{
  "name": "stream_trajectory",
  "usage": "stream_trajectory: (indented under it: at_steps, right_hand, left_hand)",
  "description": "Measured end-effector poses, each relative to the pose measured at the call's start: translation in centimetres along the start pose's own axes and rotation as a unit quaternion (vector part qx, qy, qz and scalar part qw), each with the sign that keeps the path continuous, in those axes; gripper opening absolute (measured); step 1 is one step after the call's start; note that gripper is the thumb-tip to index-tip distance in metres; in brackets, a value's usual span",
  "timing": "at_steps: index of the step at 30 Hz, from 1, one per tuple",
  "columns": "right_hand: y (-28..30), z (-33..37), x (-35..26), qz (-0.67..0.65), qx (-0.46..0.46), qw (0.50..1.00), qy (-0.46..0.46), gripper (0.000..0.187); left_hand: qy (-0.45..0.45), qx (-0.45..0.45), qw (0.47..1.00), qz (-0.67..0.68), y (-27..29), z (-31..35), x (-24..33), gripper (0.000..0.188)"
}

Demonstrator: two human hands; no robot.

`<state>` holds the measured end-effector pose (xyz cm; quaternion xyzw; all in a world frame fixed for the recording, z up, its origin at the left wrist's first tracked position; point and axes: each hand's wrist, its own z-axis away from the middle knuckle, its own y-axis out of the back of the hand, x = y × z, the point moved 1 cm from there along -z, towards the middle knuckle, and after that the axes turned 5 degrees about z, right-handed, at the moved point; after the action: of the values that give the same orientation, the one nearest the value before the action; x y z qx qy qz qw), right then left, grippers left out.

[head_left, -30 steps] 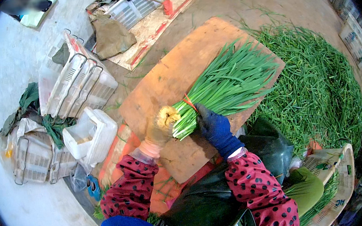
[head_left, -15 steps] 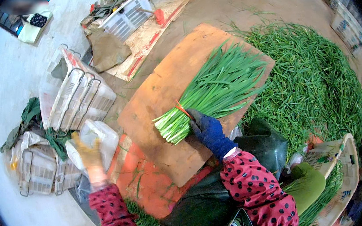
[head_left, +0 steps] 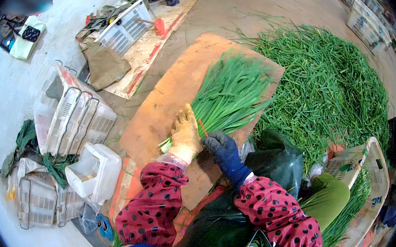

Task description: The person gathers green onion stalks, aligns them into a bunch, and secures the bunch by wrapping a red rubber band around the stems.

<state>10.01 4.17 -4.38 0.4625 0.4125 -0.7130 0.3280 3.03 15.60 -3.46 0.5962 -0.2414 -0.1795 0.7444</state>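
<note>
A bunch of garlic chives (head_left: 232, 86) lies on the orange-brown board (head_left: 158, 111), its leaves fanned toward the far right and its pale cut ends (head_left: 165, 145) toward the near left. My left hand (head_left: 185, 130), in a yellow glove, lies across the stems near the cut ends, fingers over the bunch. Close beside it, my right hand (head_left: 221, 151), in a dark blue glove, is closed at the near side of the bunch. From its fingertips an orange band (head_left: 203, 128) runs up against the stems. The fingers' undersides are hidden.
A large heap of loose chives (head_left: 324, 86) lies right of the board. At the near right, a pale basket (head_left: 379, 172) holds more chives. Left stand a white plastic container (head_left: 94, 173) and stacked crates (head_left: 78, 112). Another crate (head_left: 125, 27) with cloths stands farther back.
My left hand has moved right from the white container onto the chive stems. My right hand has stayed by the band, and the view has shifted slightly.
</note>
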Motion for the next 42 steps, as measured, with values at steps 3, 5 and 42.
stream_trajectory:
  at_steps: [3, 5, 42]
  right_hand:
    - [0.8, 0.1, -0.6, 0.037, 0.052, 0.997, -0.031, 0.015]
    - [0.7, 0.1, -1.1, 0.052, 0.059, 0.997, -0.001, 0.016]
    - [5.3, -5.0, 1.4, 0.016, 0.043, 0.993, 0.111, 0.016]
  left_hand:
    - [0.023, -0.083, 0.996, -0.001, 1.0, 0.1, 1.9, 0.115]
    - [0.018, -0.077, 0.997, -0.017, 0.7, 0.4, 2.0, 0.109]
    - [-0.079, -0.486, 0.869, -0.043, 3.9, 19.0, -15.1, 0.046]
